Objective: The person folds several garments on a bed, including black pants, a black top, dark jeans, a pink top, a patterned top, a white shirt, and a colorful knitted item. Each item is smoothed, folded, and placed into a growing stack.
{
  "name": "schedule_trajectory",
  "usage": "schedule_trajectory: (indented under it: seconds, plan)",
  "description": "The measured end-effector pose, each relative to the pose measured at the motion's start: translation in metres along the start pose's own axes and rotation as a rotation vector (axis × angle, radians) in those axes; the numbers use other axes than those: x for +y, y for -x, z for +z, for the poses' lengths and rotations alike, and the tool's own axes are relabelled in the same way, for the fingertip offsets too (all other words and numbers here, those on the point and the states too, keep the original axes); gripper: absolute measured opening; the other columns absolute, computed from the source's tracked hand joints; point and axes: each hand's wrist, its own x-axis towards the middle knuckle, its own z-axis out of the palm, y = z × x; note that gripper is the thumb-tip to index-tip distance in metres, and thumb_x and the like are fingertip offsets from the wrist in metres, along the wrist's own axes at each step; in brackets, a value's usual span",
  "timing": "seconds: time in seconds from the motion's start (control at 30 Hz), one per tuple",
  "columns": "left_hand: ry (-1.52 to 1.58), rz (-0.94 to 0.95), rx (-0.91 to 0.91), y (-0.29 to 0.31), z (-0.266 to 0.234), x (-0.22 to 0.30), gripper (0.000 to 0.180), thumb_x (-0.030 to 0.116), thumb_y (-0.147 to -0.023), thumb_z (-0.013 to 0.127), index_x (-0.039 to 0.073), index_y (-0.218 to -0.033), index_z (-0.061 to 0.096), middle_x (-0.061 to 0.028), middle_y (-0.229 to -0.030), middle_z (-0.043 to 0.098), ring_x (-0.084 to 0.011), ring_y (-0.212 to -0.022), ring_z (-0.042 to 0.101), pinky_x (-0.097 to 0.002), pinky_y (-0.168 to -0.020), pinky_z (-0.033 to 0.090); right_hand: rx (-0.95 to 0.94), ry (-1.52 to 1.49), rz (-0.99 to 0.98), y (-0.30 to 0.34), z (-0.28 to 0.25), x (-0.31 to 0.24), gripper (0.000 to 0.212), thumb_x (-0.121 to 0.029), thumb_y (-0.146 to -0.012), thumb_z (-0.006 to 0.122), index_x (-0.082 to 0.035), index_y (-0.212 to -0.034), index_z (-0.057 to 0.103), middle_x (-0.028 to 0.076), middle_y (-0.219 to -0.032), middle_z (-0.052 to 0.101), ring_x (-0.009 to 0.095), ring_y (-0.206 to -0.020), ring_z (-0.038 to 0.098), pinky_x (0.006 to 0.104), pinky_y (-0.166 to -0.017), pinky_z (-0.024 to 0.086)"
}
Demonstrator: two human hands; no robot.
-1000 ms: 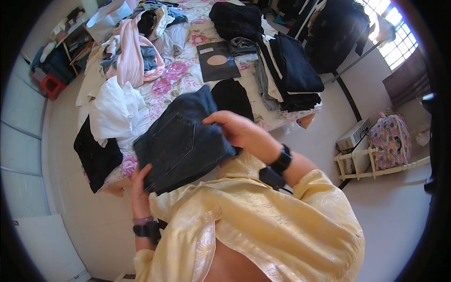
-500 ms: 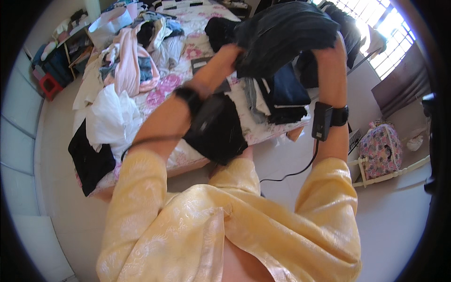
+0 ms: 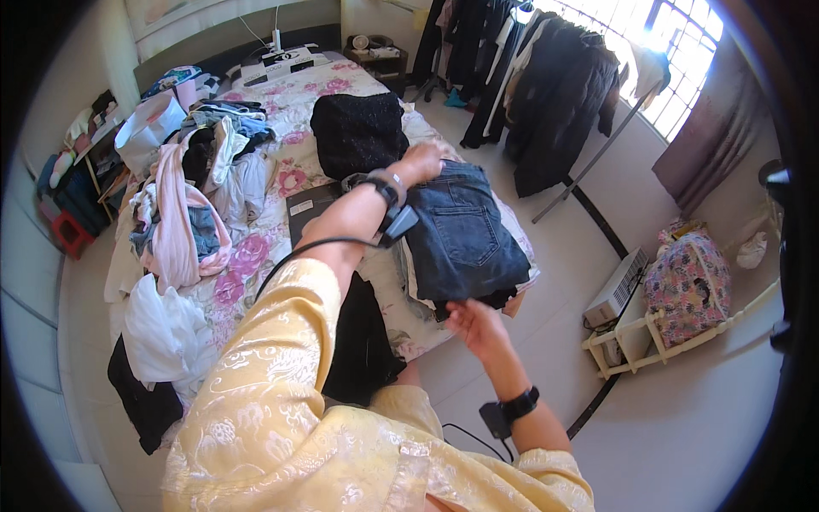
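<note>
Folded dark blue jeans (image 3: 467, 229) lie on top of a stack of clothes at the bed's right edge, back pocket facing up. At their far left corner is my left hand (image 3: 424, 162), its fingers closed on the edge. My right hand (image 3: 483, 329) has bent fingers closed at the near edge, where a strip of black cloth shows beneath. Beyond my left hand lies a folded black speckled garment (image 3: 358, 132). Black cloth (image 3: 363, 341) lies at the bed's front edge, partly hidden by my left sleeve. A flat dark packet (image 3: 309, 205) sits beside my left forearm.
On the left of the bed (image 3: 290, 181) are a loose clothes heap (image 3: 183, 213) and a white bundle (image 3: 162, 333). Dark clothes hang on a rack (image 3: 554, 94) by the window. A patterned bag (image 3: 687, 277) stands by a cream rack (image 3: 636, 350) at right.
Both hands held a dark garment up at the far side; they have come down to the stack, where the folded jeans now lie on top. The view has shifted too.
</note>
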Motion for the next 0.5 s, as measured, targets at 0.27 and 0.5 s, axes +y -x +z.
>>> schedule_trajectory:
  seconds: [0.27, 0.5]
  plan:
    - [0.03, 0.07, 0.743, 0.108, -0.009, 0.063, 0.041, 0.031, -0.089, 0.059, 0.011, -0.125, 0.06, -0.0142, -0.141, 0.044, -0.0411, -0.136, 0.03, -0.0639, -0.103, 0.022, -0.191, 1.089, -0.598, 0.056, 0.036, -0.079, 0.021, -0.015, -0.099, 0.052, 0.0, -0.099, 0.067, 0.009, -0.089, 0.07, 0.015, -0.074, 0.064, 0.0272, -0.066, 0.052]
    - [-0.282, -0.083, -0.129, 0.058, 0.029, 0.08, 0.055, 0.045, -0.094, 0.042, 0.02, -0.144, 0.045, -0.0141, -0.157, 0.023, -0.0417, -0.145, 0.014, -0.0667, -0.11, 0.003, 0.292, 1.97, -1.059, -0.085, 0.08, -0.104, 0.052, -0.044, -0.097, 0.048, -0.014, -0.139, 0.044, 0.013, -0.149, 0.037, 0.035, -0.139, 0.03, 0.0582, -0.107, 0.028]
